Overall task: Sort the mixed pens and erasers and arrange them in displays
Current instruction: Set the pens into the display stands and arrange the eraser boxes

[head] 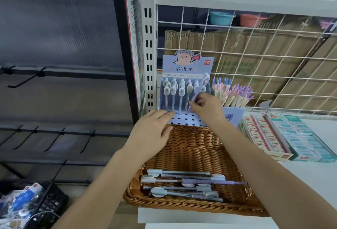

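"deli" logo on the pig-topped pen display card, beside chinese title characters; smaller print blurred

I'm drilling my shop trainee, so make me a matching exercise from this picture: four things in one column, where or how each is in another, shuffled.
1 right hand
2 left hand
3 wicker basket
4 eraser boxes

A holds loose pens
B pinches a purple pen
C lie right of the basket
D lies flat at the dotted base

Pairs: 1-B, 2-D, 3-A, 4-C
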